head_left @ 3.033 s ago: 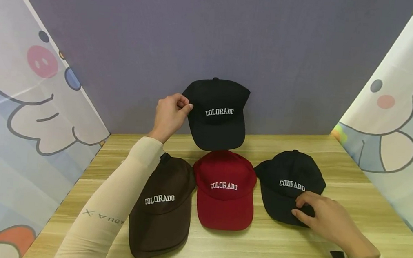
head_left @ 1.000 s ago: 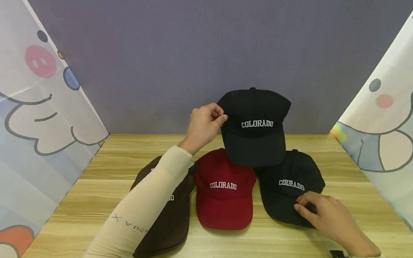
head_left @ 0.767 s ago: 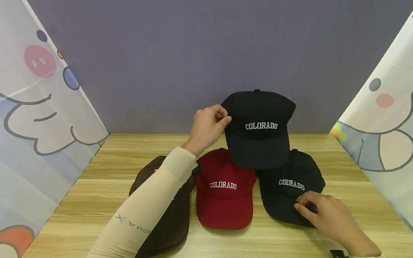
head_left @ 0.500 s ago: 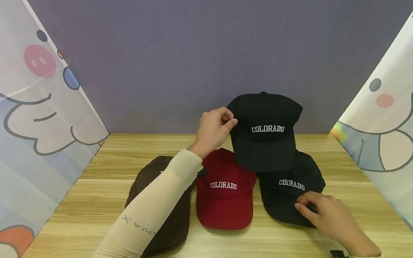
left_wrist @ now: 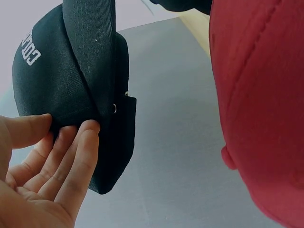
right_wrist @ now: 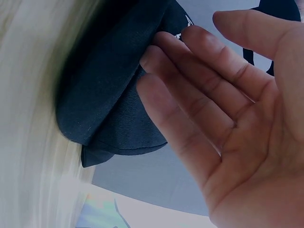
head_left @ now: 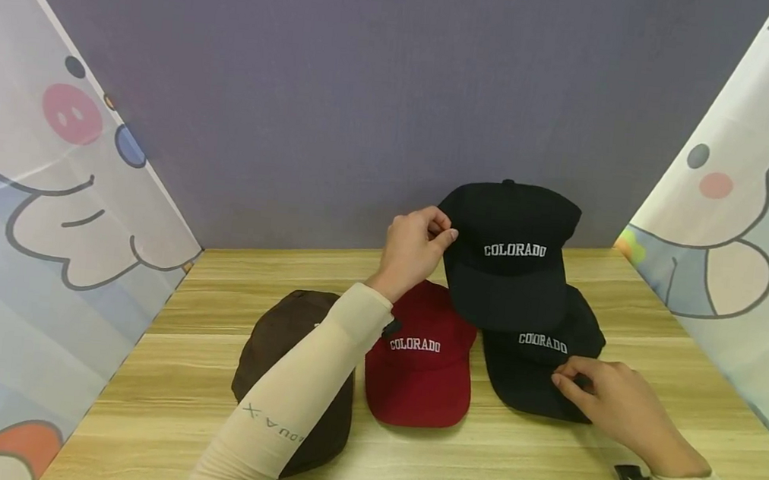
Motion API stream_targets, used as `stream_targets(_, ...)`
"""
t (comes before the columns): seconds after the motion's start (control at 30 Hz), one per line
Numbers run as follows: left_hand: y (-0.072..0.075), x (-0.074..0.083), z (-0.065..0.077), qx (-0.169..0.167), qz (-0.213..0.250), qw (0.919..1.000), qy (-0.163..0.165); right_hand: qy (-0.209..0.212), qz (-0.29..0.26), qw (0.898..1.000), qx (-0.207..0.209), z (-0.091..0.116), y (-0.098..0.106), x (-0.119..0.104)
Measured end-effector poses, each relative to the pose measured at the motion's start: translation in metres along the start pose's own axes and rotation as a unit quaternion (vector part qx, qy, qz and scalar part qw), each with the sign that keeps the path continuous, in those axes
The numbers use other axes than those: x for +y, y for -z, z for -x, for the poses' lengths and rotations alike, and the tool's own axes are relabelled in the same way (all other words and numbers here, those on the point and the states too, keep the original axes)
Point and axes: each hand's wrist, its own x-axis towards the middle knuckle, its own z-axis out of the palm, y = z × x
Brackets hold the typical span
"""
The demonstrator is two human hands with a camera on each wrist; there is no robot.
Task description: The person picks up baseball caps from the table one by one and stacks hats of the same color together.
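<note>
In the head view my left hand (head_left: 414, 250) pinches the left side of a black baseball cap (head_left: 505, 273) lettered COLORADO, which hangs tilted above the table. In the left wrist view the thumb and fingertips grip the edge of this black cap (left_wrist: 52, 80). Its brim overlaps a second dark cap (head_left: 523, 385) lying on the table. My right hand (head_left: 624, 409) is at the front of that second cap. The right wrist view shows its fingers (right_wrist: 171, 114) loosely bent beside the cap, holding nothing; contact is hard to tell.
A red cap (head_left: 415, 395) lies in the middle of the wooden table (head_left: 446, 474). Left of it a brown cap (head_left: 280, 330) is partly covered by my left sleeve. A grey panel (head_left: 369, 101) stands behind, with cartoon-printed sheets on both sides.
My left hand has carried the black cap to the right and slightly down, from above the red cap to over the second dark cap. My right hand has hardly moved.
</note>
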Motion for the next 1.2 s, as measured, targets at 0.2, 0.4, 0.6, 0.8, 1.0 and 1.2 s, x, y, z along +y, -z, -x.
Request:
stream_targets(0.2,-0.007,0.001,0.004,-0.007,0.004,0.9999,0.007,-0.002,0.005,1.0,0.002,0.0,0.001,-0.001)
stream_targets(0.4,-0.016,0.003,0.007,-0.003,0.001,0.9999,0.013,0.001,0.008,1.0,0.014,0.001,0.001,-0.003)
stream_targets(0.6,-0.024,0.006,0.01,-0.004,0.008,0.9998,0.018,-0.001,0.006,1.0,0.016,0.001,0.0,-0.003)
stream_targets(0.8,-0.033,0.008,0.013,-0.01,0.011,0.9998,0.016,0.003,0.008,1.0,0.022,0.001,0.0,-0.003)
stream_targets(1.0,-0.043,0.009,0.017,-0.013,0.021,0.9995,0.021,0.006,0.008,0.999,0.037,0.0,0.002,-0.003)
stream_targets(1.2,-0.054,0.01,0.019,-0.008,0.037,0.9987,0.034,0.009,0.001,0.994,0.106,0.002,0.006,0.0)
